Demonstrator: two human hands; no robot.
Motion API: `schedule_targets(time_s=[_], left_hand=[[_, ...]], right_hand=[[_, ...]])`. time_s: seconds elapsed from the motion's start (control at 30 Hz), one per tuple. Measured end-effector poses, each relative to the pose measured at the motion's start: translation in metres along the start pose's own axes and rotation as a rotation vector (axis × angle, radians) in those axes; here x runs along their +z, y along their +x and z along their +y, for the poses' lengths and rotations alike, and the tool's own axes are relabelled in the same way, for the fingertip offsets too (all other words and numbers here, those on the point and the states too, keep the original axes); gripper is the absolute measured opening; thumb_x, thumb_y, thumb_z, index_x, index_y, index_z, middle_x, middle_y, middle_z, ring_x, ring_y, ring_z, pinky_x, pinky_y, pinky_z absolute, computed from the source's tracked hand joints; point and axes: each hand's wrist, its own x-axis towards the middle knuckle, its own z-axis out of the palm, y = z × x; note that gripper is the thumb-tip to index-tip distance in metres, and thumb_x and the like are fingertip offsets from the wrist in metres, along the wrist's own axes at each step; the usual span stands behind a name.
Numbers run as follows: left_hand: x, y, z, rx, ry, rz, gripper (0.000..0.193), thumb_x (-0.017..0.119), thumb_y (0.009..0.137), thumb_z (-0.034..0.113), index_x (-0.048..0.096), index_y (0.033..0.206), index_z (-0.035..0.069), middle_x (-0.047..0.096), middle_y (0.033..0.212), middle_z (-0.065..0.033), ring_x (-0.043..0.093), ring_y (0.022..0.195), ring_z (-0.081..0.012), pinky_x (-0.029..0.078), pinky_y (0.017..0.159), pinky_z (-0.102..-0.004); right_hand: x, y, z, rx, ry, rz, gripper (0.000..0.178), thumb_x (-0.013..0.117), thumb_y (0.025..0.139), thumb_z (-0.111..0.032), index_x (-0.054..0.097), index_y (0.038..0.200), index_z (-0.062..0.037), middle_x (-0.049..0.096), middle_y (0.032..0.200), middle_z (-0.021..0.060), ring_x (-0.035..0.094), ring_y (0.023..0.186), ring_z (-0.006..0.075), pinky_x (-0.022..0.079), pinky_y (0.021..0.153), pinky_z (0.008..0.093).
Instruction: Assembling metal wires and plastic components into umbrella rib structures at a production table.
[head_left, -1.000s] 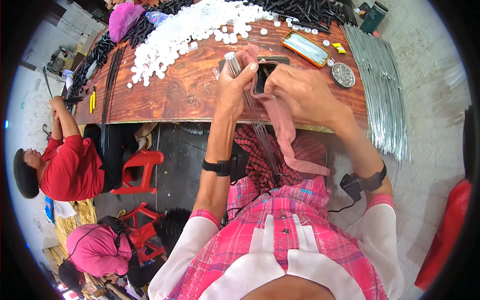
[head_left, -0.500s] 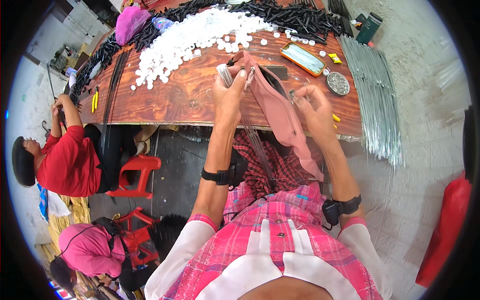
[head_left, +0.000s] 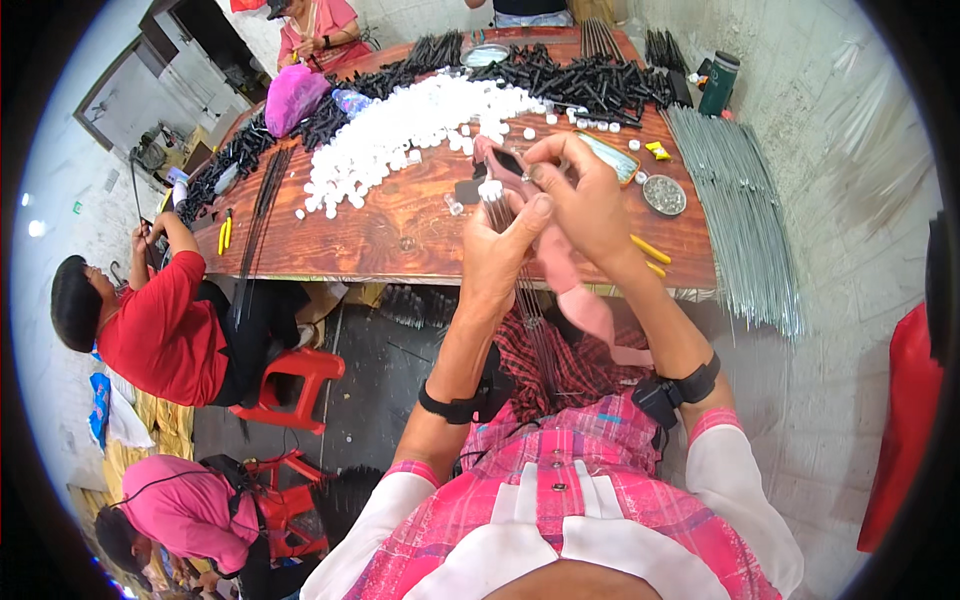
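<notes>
My left hand (head_left: pixel 503 245) is wrapped round a bundle of thin metal rods (head_left: pixel 530 320) with white tips at the top. The rods slant down toward my lap. A pink zippered pouch (head_left: pixel 585 305) hangs between my hands, folded narrow, its lower end reaching toward my lap. At the pouch's upper part, my right hand (head_left: pixel 585 190) is closed with thumb and forefinger pinched close to the left hand. Part of the pouch is hidden behind the fingers.
The wooden table (head_left: pixel 380 240) bears a heap of white caps (head_left: pixel 400 130), black tubular parts (head_left: pixel 570 75), a tin (head_left: pixel 612 155), a round dish (head_left: pixel 663 195) and yellow-handled pliers (head_left: pixel 650 255). Long metal rods (head_left: pixel 735 200) overhang its right edge. A person in red (head_left: pixel 165 335) sits left.
The pouch, earlier stretched with its mouth gaping, is now narrower and folded. My hands have come together, the right moving in beside the left. The head view has also shifted.
</notes>
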Motion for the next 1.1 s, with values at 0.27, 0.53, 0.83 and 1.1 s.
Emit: schedule_targets(time_s=[0.27,0.53,0.83,1.1], left_hand=[[-0.001,0.001,0.008,-0.055,-0.008,-0.155,0.024,0.073,0.083,0.021,0.052,0.073,0.011,0.052,0.062,0.0036,0.047,0.051,-0.003,0.031,0.044,-0.0178],[0.0,0.006,0.001,-0.02,0.034,-0.165,0.014,0.063,0.081,0.004,0.05,0.081,0.007,0.054,0.073,0.0013,0.052,0.06,-0.0049,0.043,0.052,-0.0197],[0.005,-0.006,0.009,-0.049,0.084,-0.195,0.017,0.064,0.078,0.002,0.049,0.08,0.01,0.048,0.071,0.0068,0.042,0.058,-0.0002,0.033,0.05,-0.0166],[0.02,-0.018,0.008,-0.027,0.162,-0.295,0.018,0.066,0.078,0.002,0.049,0.082,0.008,0.048,0.076,0.0064,0.045,0.065,-0.0012,0.038,0.058,-0.0186]], right_hand=[[-0.006,0.003,0.008,-0.177,-0.133,-0.064,0.01,0.061,0.083,-0.003,0.06,0.093,0.0014,0.065,0.084,0.0068,0.06,0.076,0.0134,0.048,0.07,0.0284],[-0.009,0.005,0.006,-0.14,-0.113,-0.049,0.009,0.06,0.083,-0.002,0.061,0.091,-0.0002,0.065,0.083,0.0093,0.062,0.075,0.019,0.048,0.068,0.0307],[-0.021,0.034,0.023,-0.3,-0.406,-0.197,0.008,0.06,0.082,-0.005,0.061,0.089,-0.0017,0.066,0.084,0.0115,0.064,0.077,0.0237,0.049,0.068,0.0337],[-0.028,0.077,0.048,-0.204,-0.497,-0.085,0.017,0.063,0.082,-0.019,0.06,0.092,-0.0059,0.066,0.075,0.0136,0.065,0.071,0.0328,0.049,0.064,0.0421]])
